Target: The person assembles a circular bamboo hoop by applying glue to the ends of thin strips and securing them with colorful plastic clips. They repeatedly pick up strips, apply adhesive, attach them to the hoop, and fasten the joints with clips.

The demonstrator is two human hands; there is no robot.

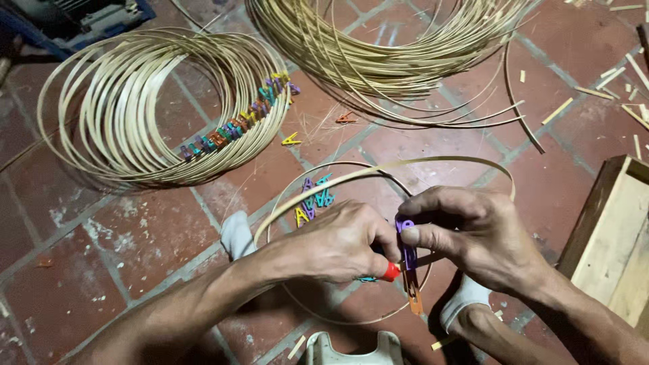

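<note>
Grip: both hands pinch shut at the picture's centre, where the ends of a bent bamboo strip hoop overlap.
Right hand: thumb and forefinger press a purple clothespin onto the overlap; an orange clothespin hangs just below it at 6 o'clock.
Left hand: fingers curled shut around a red-tipped tool, its tip touching the strip beside the purple pin; what kind of tool it is cannot be told.
Hoop: it arcs from the hands up toward 12 o'clock and back down, held above the floor.
Beneath: a finished hoop lies flat on the brick floor, with purple, teal and yellow pins clipped at 10 o'clock of the hands.
Feet: white socks show on either side of the hands.
Stack: at 10 o'clock, well apart, a pile of hoops carries a row of coloured pins along its right edge.
Loose stock: at 12 o'clock, a coil of raw bamboo strips.
Strays: a yellow pin and an orange pin on the bricks between the piles.
Edge: at 3 o'clock, a wooden box.
</note>
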